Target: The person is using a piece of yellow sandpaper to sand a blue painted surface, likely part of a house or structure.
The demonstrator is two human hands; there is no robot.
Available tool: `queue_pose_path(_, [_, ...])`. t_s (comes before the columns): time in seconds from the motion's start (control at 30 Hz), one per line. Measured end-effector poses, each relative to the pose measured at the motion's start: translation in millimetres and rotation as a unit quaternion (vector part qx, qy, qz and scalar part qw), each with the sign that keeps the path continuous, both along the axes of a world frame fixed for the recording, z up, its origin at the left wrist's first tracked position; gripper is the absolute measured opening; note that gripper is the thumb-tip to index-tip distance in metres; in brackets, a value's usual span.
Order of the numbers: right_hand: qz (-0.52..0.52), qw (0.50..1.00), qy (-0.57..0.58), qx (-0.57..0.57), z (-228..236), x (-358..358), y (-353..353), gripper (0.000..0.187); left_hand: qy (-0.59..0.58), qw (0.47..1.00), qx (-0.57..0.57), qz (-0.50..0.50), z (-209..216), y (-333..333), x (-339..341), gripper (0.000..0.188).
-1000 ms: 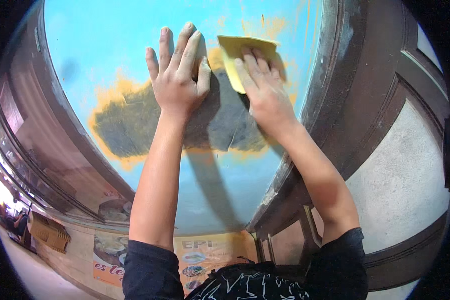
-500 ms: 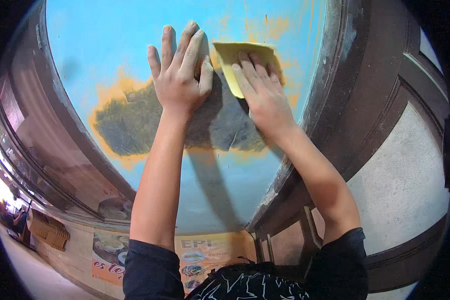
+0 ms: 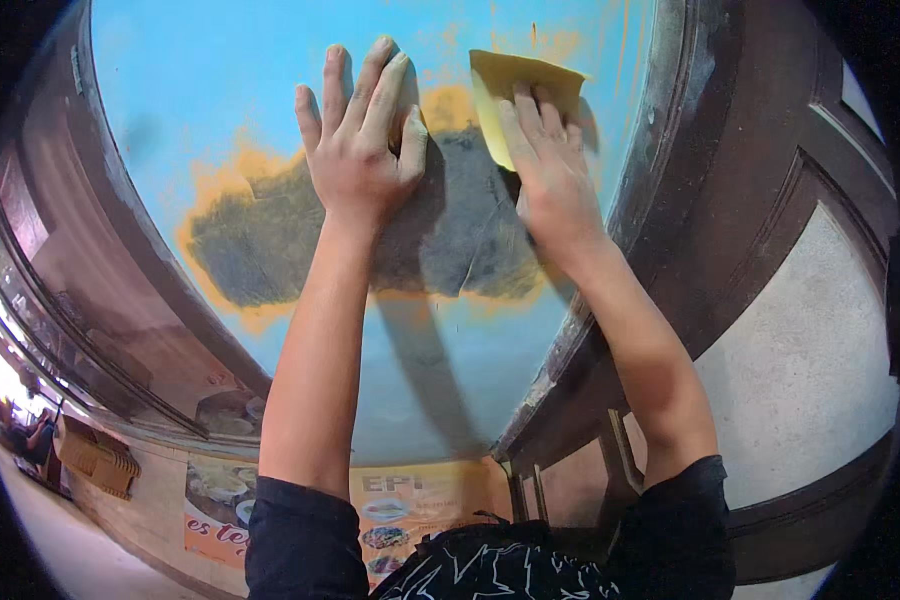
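My left hand (image 3: 363, 170) lies flat on a light-blue painted panel (image 3: 210, 70), its fingers spread and nothing in it. Under the fingers of my right hand (image 3: 560, 200) is a yellow sheet of sandpaper (image 3: 497, 95), pressed to the panel near the right side, with its upper edge lifted a little. A dark grey, worn patch (image 3: 260, 240) with an orange-yellow border (image 3: 202, 190) spreads across the panel below and between the hands. My right fingertips are partly hidden by the sheet's fold.
Dark brown wooden framing (image 3: 660, 130) borders the panel on the right, beside a pale wall panel (image 3: 810, 330). At left runs another brown frame (image 3: 160, 250). Low down are a printed banner (image 3: 400, 515) and a brown slatted box (image 3: 98, 460).
My right hand and the sandpaper have slid up and to the right across the panel, uncovering more of the orange-yellow border. My left hand has stayed nearly still.
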State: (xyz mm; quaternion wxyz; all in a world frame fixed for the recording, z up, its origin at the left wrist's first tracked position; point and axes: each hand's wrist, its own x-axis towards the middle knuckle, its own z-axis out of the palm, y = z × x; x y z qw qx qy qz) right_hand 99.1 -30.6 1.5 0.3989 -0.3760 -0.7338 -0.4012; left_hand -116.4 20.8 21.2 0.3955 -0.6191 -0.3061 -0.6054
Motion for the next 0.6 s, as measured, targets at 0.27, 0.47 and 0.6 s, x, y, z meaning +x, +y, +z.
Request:
queue_pose_path(0.27, [-0.018, 0.996, 0.033, 0.084, 30.2, 44.8, 10.9, 0.063, -0.001, 1.000, -0.005, -0.001, 0.2, -2.1, 2.8, 0.049])
queue_pose_path(0.47, [-0.007, 0.999, -0.007, 0.036, -7.0, 14.4, 9.7, 0.058, -0.002, 1.000, 0.001, -0.003, -1.2, 0.8, 1.8, 0.047])
queue_pose_path(0.6, [0.016, 0.999, -0.034, 0.020, 4.7, 18.5, 3.6, 0.057, 0.003, 1.000, -0.003, 0.005, -3.4, -0.2, 2.1, 0.047])
